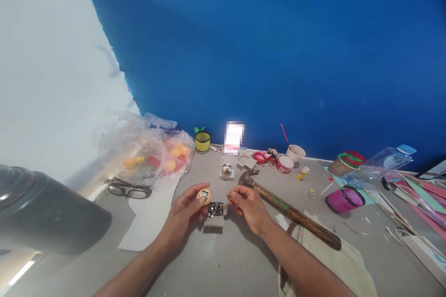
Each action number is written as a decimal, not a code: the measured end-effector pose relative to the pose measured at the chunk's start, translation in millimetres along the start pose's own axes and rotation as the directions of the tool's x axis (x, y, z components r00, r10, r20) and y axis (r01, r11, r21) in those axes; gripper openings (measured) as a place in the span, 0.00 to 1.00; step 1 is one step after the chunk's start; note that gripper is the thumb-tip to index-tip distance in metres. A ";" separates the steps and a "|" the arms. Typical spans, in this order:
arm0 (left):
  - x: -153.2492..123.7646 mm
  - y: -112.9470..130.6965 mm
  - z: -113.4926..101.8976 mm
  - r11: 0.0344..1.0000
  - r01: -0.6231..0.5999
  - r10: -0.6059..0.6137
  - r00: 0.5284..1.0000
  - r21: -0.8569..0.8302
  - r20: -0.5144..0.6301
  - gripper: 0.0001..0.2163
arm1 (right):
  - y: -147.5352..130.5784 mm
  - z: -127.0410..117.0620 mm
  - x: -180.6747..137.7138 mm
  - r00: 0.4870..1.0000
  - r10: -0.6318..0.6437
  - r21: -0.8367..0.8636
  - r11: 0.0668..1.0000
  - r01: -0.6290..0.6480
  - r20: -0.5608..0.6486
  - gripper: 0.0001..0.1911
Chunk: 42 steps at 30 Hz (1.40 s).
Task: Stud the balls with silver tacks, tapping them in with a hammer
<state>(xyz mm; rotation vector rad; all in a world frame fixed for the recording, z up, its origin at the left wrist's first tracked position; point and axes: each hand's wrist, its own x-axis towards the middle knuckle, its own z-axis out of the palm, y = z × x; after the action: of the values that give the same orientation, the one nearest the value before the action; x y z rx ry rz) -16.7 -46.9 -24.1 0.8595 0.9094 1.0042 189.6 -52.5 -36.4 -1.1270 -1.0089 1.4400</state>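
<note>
My left hand (190,206) grips a small yellow-orange ball (205,196) whose face is dotted with shiny silver thumbtacks. Just right of it, my right hand (249,206) is closed in a pinch; whatever is between its fingertips is too small to make out. Between the two hands an opened small box (213,223) lies on the table, filled with silver thumbtacks (215,209). Farther back, a silver-studded ball (226,169) rests on a little white box (226,177).
A claw hammer (291,211) lies right of my right hand, partly over a cream cloth (331,260). Glasses (128,190), a plastic bag (163,153) and a dark cylinder (52,213) are left. A bright blurred screen (234,138), white cup (296,153) and magenta container (344,199) stand behind.
</note>
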 end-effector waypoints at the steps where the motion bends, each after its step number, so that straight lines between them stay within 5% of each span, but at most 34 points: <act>1: -0.3 -1.1 0.7 1.000 -0.003 0.003 1.000 0.001 0.007 0.21 | -1.0 -0.9 1.0 0.999 0.034 0.077 0.996 -0.034 0.003 0.26; 6: 0.0 -2.7 4.2 0.999 0.005 -0.004 1.000 -0.033 0.020 0.19 | -1.9 -2.7 3.3 0.993 0.100 0.297 0.948 -0.114 0.062 0.27; 17: 3.5 12.8 17.2 0.998 -0.044 0.038 0.993 0.051 0.116 0.22 | -0.3 -11.0 7.6 0.987 0.124 0.419 0.894 -0.157 0.106 0.25; 42: -2.8 -8.5 13.8 0.965 -0.140 0.123 0.988 0.222 0.091 0.21 | -0.6 -1.5 -6.0 0.968 0.086 0.248 0.958 -0.145 0.234 0.17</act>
<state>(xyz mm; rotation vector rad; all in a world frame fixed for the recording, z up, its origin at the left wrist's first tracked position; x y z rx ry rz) -2.2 -54.4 -26.0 1.1568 0.9228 0.9856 191.6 -58.3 -35.3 -0.8569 -0.8791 1.7678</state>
